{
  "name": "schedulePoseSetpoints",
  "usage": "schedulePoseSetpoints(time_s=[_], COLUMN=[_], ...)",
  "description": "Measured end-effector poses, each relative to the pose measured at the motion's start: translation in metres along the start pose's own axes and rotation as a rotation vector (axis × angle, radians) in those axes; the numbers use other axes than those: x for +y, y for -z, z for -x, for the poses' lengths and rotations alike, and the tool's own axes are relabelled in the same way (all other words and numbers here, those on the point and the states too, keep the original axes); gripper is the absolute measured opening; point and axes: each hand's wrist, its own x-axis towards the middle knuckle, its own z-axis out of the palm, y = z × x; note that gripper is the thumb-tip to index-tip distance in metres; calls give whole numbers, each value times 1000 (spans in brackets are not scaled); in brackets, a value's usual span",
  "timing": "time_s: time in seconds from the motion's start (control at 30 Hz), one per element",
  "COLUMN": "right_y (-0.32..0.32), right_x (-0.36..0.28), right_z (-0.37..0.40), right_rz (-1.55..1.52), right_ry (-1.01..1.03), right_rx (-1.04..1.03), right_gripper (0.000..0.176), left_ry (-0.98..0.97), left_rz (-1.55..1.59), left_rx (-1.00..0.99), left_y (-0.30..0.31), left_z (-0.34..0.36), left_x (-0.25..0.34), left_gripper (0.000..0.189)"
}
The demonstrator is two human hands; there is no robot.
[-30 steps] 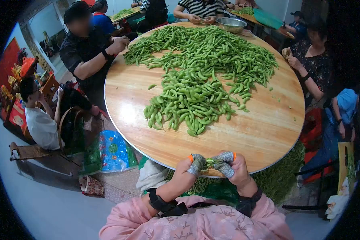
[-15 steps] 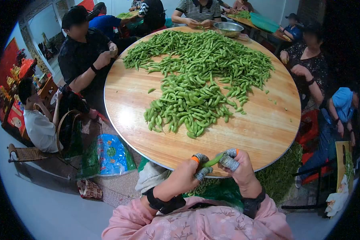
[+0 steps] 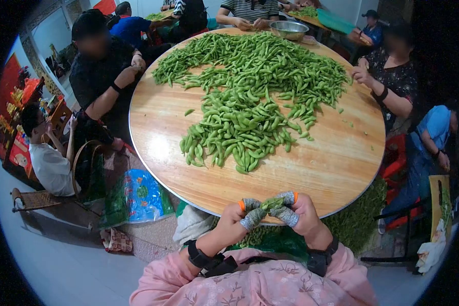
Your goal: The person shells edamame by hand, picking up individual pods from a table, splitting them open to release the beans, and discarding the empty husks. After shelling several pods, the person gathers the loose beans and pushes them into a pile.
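Note:
Both hands meet just over the near edge of the round wooden table (image 3: pixel 188 188), with a green soybean pod (image 3: pixel 272 203) pinched between them. My left hand (image 3: pixel 234 220) is closed on the pod's left end, and my right hand (image 3: pixel 305 217) grips its right end. Grey finger covers with orange bands wrap the thumbs and index fingers. The pod looks flattened or split, partly hidden by the fingers. Beyond the hands, a large heap of green soybean pods (image 3: pixel 239 122) spreads across the table. Below the hands, small pale green beans (image 3: pixel 257 237) lie beside green plastic sheeting (image 3: pixel 286 246).
Other people sit around the table, handling pods. A metal bowl (image 3: pixel 289 29) stands at the far edge. A white cloth sack (image 3: pixel 194 224) is under the table's near left edge, a blue and green plastic bag (image 3: pixel 143 196) on the floor. Green plant matter (image 3: pixel 362 219) piles at right.
My hands have drawn closer together, and the pod, whole and stretched between them before, now looks flattened or split. The person at right has brought their hands nearer the table.

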Motion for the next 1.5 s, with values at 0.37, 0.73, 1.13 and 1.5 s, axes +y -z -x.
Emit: schedulePoseSetpoints(time_s=[0.37,0.73,1.13,1.5], right_y=[6,7,125,12], right_x=[-9,-1,-47,2], right_z=[-3,5,115,13], right_rz=[445,600,1327,40], right_ry=[76,62,-101,-145], right_rx=[-20,-58,1004,293], right_gripper=[19,18,16,19], left_ry=[250,162,-83,-63], left_rz=[206,-237,-1483,-1055], left_rx=[-6,-52,-33,10], left_y=[1,4,66,12], left_z=[-3,3,-66,-28], left_x=[7,-6,3,7], left_gripper=[21,13,11,20])
